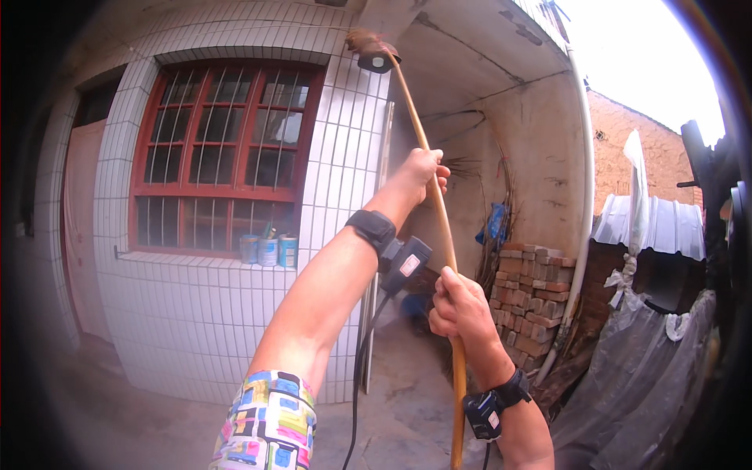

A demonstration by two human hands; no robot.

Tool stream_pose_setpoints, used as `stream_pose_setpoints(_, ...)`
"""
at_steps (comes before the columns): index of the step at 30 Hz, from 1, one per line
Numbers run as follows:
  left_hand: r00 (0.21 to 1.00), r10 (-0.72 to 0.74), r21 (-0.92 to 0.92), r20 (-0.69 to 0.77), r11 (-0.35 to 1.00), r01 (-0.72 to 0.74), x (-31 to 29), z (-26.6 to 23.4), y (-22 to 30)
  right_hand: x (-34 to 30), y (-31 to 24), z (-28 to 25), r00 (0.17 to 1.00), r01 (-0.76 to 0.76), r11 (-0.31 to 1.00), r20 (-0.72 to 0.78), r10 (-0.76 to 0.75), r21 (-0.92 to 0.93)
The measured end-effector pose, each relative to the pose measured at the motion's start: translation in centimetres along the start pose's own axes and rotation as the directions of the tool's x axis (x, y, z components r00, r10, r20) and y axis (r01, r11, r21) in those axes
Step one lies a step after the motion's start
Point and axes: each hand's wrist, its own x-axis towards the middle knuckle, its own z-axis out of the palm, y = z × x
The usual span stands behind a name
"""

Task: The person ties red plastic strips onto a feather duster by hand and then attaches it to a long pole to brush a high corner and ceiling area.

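Note:
A long-handled broom reaches up at a slant, and both of my hands are closed round its yellowish wooden handle. My left hand grips it higher up, with the arm stretched out. Lower down, my right hand is wrapped round the same handle. The brown, bristly broom head is blurred at the top of the tiled wall's corner, under the ceiling. Beside it is a dark fixture with a pale round face; whether the broom touches it I cannot tell.
A red-framed barred window is on the left, with several cans on its sill. Stacked bricks stand at the right behind a white pipe. Plastic sheeting hangs far right. A black cable dangles from my left wrist.

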Motion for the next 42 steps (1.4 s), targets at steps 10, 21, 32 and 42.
stream_pose_setpoints(10,0.991,-0.043,0.047,0.127,0.998,0.037,-1.4,2.7,-0.9,-5.4,0.1,0.1,0.996,0.003,0.999,-0.093,-0.007,-0.045)
stream_pose_setpoints(21,0.977,-0.121,-0.036,0.178,0.991,0.129,-5.5,6.7,-6.6,-18.1,6.0,-5.0,0.949,-0.098,0.882,-0.310,-0.057,-0.461)
stream_pose_setpoints(32,0.969,-0.170,-0.045,0.178,0.982,0.181,-8.2,8.8,-10.3,-22.8,10.3,-8.9,0.904,-0.081,0.743,-0.362,-0.225,-0.664)
stream_pose_setpoints(42,1.000,-0.002,0.032,-0.024,0.999,0.003,-4.2,3.9,-5.7,-13.6,7.3,-5.6,0.967,-0.043,0.816,-0.230,-0.112,-0.577)
